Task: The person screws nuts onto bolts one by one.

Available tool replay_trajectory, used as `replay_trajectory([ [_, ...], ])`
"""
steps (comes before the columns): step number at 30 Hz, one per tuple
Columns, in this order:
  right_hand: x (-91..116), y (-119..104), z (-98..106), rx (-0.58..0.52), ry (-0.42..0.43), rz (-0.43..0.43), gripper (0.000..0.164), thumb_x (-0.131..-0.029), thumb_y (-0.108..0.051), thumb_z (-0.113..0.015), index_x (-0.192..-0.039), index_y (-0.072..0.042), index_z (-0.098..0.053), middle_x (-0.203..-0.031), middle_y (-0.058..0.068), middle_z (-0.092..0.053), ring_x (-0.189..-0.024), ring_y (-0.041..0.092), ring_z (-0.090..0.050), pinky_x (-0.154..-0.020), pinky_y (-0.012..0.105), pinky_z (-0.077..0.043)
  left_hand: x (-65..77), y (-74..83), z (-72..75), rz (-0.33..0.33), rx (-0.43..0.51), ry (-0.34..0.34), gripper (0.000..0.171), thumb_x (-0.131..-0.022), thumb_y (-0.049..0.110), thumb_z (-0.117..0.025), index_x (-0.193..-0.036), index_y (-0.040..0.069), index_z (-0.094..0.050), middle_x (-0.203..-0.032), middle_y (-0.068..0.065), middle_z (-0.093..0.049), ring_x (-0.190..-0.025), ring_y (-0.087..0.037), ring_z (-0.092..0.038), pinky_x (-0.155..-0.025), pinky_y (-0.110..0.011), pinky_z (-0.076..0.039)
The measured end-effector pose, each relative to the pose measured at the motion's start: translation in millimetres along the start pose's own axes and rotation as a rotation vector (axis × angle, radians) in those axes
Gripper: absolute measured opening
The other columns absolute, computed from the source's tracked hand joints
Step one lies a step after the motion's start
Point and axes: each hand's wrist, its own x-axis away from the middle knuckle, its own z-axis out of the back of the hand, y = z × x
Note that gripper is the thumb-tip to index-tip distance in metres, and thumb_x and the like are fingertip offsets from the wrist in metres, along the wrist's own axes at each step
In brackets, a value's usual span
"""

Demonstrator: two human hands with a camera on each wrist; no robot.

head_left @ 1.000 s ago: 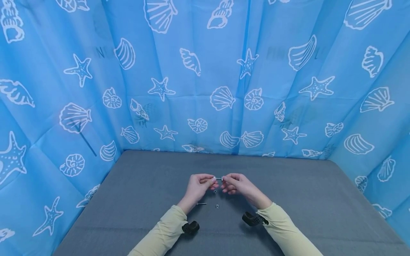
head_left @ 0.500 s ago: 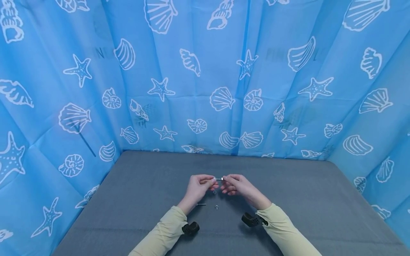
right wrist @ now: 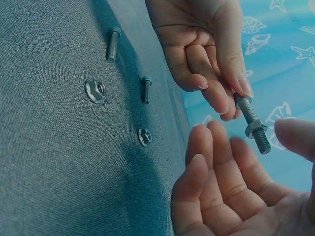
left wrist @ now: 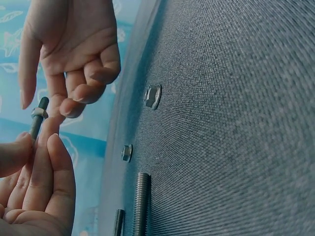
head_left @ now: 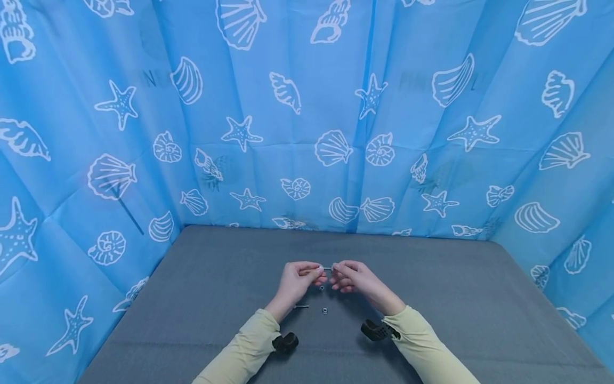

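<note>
My left hand [head_left: 297, 285] pinches a metal bolt [right wrist: 251, 113] by its head end between thumb and fingers. The bolt is raised above the grey table, its threaded end toward my right hand [head_left: 357, 280]. A hex nut [right wrist: 256, 129] sits on the thread, a short way in from the tip. In the right wrist view, the right thumb [right wrist: 295, 135] and fingers stand around the nut, loosely bent and apart from it. Two flange nuts [right wrist: 95, 91] and two more bolts [right wrist: 113, 44] lie on the table below the hands.
The grey cloth-covered table [head_left: 431, 298] spreads on both sides of the hands. Blue curtains [head_left: 307, 117] with white shell prints stand along its back and sides. Each wrist carries a black strap mount [head_left: 285, 342].
My right fingers shift slightly around the nut at the bolt's end. The left hand keeps its hold and stays in place, and the loose nuts and bolt on the table have not moved.
</note>
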Motion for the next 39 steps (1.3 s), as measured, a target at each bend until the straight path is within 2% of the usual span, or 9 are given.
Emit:
replay_trajectory([
  [6, -4.4, 6.3, 3.4, -0.021, -0.001, 0.034, 0.041, -0.098, -0.022, -0.056, -0.123, 0.009, -0.047, -0.104, 0.019, -0.065, -0.088, 0.021, -0.066, -0.081, 0.041, -0.054, -0.2, 0.6, 0.5, 0.03, -0.002, 0.002, 0.019, -0.092, 0.002, -0.063, -0.106, -0.01, -0.066, -0.089, -0.022, -0.07, -0.082, -0.029, -0.07, -0.078, -0.048, -0.055],
  [9, -4.8, 7.3, 3.7, -0.005, 0.006, 0.031, 0.041, -0.098, -0.024, -0.056, -0.12, 0.009, -0.05, -0.102, 0.017, -0.066, -0.089, 0.021, -0.066, -0.082, 0.042, -0.053, -0.4, 0.6, -0.3, 0.036, -0.009, 0.007, 0.019, -0.092, 0.003, -0.063, -0.106, -0.01, -0.067, -0.089, -0.02, -0.071, -0.082, -0.027, -0.07, -0.078, -0.046, -0.055],
  [15, -4.1, 6.9, 3.2, 0.005, 0.011, -0.004, 0.043, -0.101, -0.029, -0.051, -0.119, 0.009, -0.052, -0.099, 0.015, -0.066, -0.086, 0.02, -0.066, -0.079, 0.036, -0.054, -0.3, 0.2, -1.7, 0.031, -0.005, 0.011, 0.019, -0.091, 0.002, -0.064, -0.105, -0.01, -0.066, -0.087, -0.02, -0.071, -0.081, -0.027, -0.071, -0.076, -0.045, -0.056],
  [22, -4.3, 8.5, 4.7, -0.016, 0.014, 0.018, 0.043, -0.098, -0.026, -0.057, -0.122, 0.008, -0.05, -0.105, 0.02, -0.065, -0.089, 0.023, -0.066, -0.083, 0.042, -0.053, -1.0, -0.3, -1.9, 0.034, 0.011, 0.008, 0.019, -0.091, 0.002, -0.064, -0.105, -0.01, -0.067, -0.088, -0.02, -0.071, -0.081, -0.026, -0.071, -0.077, -0.046, -0.055],
  [29, -2.9, 7.6, 4.7, -0.005, 0.02, -0.005, 0.042, -0.099, -0.03, -0.054, -0.119, 0.007, -0.052, -0.098, 0.014, -0.066, -0.087, 0.023, -0.066, -0.077, 0.035, -0.055, -0.3, 0.1, -3.5, 0.027, 0.009, 0.003, 0.018, -0.091, 0.001, -0.063, -0.105, -0.011, -0.066, -0.089, -0.023, -0.07, -0.082, -0.03, -0.07, -0.076, -0.047, -0.055],
  [34, -1.6, 7.0, 5.4, -0.013, 0.022, 0.022, 0.042, -0.095, -0.025, -0.061, -0.122, 0.005, -0.049, -0.101, 0.02, -0.067, -0.088, 0.024, -0.066, -0.08, 0.041, -0.054, 0.4, 2.4, -4.0, 0.034, 0.023, -0.001, 0.019, -0.091, 0.001, -0.063, -0.106, -0.011, -0.066, -0.09, -0.025, -0.069, -0.084, -0.031, -0.07, -0.076, -0.045, -0.056],
  [39, -2.3, 7.2, 3.4, 0.032, 0.01, 0.018, 0.038, -0.096, -0.028, -0.06, -0.115, 0.004, -0.057, -0.103, 0.019, -0.066, -0.09, 0.025, -0.066, -0.082, 0.042, -0.053, 1.3, 3.6, -2.8, 0.027, 0.016, 0.0, 0.019, -0.091, 0.001, -0.063, -0.106, -0.011, -0.066, -0.091, -0.024, -0.069, -0.084, -0.033, -0.069, -0.077, -0.047, -0.055],
])
